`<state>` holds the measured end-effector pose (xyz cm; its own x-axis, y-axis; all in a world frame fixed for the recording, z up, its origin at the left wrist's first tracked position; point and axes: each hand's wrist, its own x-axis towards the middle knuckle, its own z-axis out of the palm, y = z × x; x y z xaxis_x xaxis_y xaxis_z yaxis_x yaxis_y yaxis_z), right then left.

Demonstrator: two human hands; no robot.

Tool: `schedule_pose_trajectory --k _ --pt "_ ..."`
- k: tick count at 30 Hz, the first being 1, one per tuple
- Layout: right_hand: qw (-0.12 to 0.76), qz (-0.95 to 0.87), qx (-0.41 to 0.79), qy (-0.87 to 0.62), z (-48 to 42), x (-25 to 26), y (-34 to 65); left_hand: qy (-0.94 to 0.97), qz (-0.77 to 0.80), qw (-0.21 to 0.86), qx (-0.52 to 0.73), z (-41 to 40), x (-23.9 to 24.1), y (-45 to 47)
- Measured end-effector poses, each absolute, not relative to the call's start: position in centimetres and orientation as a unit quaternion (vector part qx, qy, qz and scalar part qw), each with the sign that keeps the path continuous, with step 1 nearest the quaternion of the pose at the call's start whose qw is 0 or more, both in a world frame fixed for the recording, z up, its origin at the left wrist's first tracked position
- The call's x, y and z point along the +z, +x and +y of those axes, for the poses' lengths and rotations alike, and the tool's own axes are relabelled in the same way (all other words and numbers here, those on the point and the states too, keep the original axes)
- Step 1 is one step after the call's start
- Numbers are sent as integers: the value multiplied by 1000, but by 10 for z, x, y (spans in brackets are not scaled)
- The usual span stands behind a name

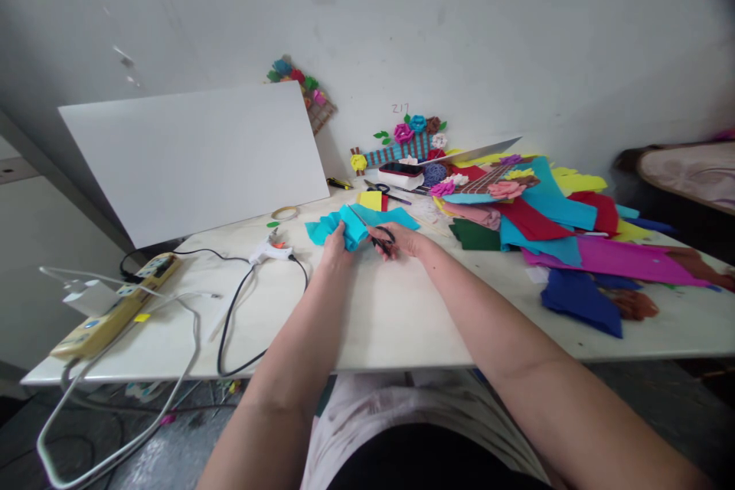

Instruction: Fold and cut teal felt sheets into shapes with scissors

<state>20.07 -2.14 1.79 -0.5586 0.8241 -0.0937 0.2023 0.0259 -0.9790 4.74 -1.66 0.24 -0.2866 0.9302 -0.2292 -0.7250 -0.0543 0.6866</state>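
My left hand (pixel 334 245) is closed on a folded piece of turquoise felt (pixel 338 227) held just above the white table (pixel 379 314). My right hand (pixel 396 239) grips black-handled scissors (pixel 376 233), their blades angled up and left into the turquoise felt. A yellow felt piece (pixel 370 200) lies just behind the turquoise one. Both forearms reach out from the near table edge.
A heap of coloured felt sheets (pixel 551 230) covers the table's right side, with felt flowers (pixel 416 130) against the wall. A white glue gun (pixel 269 250) and its black cord lie at left, by a power strip (pixel 115 306). A white board (pixel 195 157) leans behind. A second pair of scissors (pixel 384 190) lies further back.
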Motion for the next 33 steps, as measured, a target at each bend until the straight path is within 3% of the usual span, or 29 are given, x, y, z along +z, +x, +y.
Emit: schedule_pose_trajectory --k 33 --pt "268 -661 578 -397 -23 19 198 162 392 539 728 -8 -8 43"
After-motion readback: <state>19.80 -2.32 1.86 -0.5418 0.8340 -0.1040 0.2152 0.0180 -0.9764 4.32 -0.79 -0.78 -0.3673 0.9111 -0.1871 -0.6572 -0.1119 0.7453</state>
